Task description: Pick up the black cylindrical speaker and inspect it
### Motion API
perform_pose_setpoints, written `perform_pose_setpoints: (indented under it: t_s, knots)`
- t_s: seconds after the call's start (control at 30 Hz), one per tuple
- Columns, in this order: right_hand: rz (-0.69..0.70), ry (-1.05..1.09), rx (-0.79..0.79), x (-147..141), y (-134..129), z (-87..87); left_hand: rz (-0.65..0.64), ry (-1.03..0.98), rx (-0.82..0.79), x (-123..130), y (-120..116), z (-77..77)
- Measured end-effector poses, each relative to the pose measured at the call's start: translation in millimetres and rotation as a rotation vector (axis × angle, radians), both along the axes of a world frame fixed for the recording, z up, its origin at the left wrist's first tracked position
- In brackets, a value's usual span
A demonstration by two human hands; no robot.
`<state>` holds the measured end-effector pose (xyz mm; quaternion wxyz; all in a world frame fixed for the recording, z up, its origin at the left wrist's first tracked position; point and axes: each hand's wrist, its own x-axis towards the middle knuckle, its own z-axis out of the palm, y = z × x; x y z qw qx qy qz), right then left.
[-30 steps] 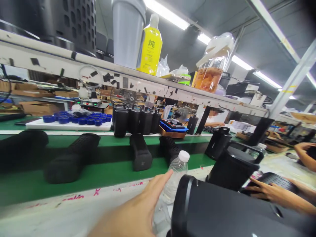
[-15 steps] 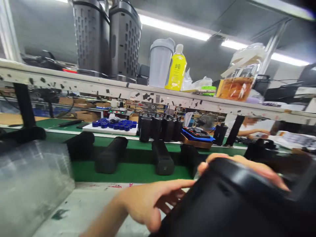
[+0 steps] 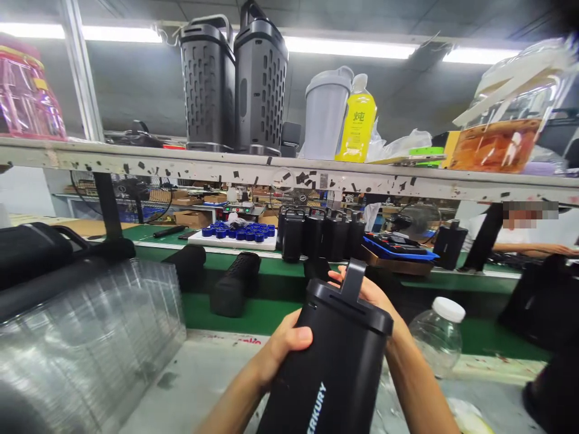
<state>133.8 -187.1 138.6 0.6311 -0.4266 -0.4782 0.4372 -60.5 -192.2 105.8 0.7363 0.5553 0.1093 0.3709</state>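
Hands grasp the black speaker above the table: left hand wraps its side, right hand cups the far top. A slip could knock the water bottle just beside.

Chipped white shelf under striplights

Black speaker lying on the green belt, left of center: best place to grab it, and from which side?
Judging by its pose, grip the lying speaker around mid-body, from above. It is a long cylinder on its side, near end toward the camera, with open green belt on its right. Another lying speaker sits close on its left, so spanning the width from the top looks likeliest to avoid it.
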Motion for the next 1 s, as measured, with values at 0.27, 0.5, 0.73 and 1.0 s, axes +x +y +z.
perform_pose_setpoints:
  t_s: [0.27,0.5,0.73,1.0]
  knots:
    - [0.102,-0.054,-0.034,-6,1,-6.1,0.201,-0.053,-0.033,1,24,-30.7]
    - [0.009,-0.343,0.135,-25,12,-18.4,0.273,-0.048,-0.032,-1,38,-43.3]
    - [-0.173,-0.527,0.221,-39,9,-18.5,0.266,-0.048,-0.022,-2,42,-49.8]
    - [-0.169,-0.548,0.211,-39,10,-19.6,0.291,-0.042,-0.044,-1,42,-46.7]
